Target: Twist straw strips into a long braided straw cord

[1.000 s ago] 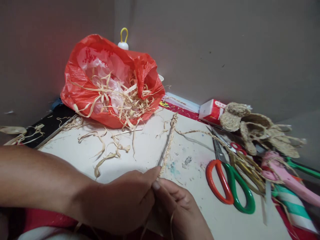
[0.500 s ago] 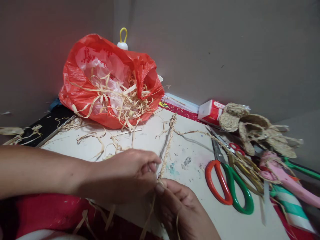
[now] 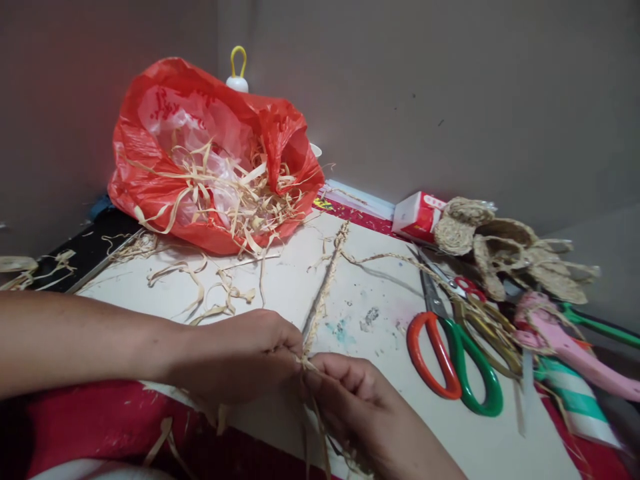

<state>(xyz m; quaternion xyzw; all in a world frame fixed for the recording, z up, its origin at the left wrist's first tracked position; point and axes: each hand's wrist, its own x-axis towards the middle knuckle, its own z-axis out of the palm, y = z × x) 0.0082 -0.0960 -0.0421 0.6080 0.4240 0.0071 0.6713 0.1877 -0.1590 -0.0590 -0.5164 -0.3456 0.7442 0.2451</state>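
Note:
A thin braid of pale straw-like strips runs from the far middle of the board down to my two hands. My left hand, knuckles up, is closed at the braid's near end. Close beside it, my right hand pinches the same end between thumb and fingers. Loose strands hang below my fingers toward the table's edge. From the braid's far end a thinner twisted cord trails off to the right. My left fingertips are partly hidden.
A red plastic bag holding loose strips stands at the back left. Scissors with red and green handles lie to the right, near brass-coloured scissors, a pink tool, woven straw pieces and a red-white box. More strips lie scattered.
My left hand has drawn back leftward from the braid, and my right hand has shifted left, still pinching the near end. The whole view has also moved slightly.

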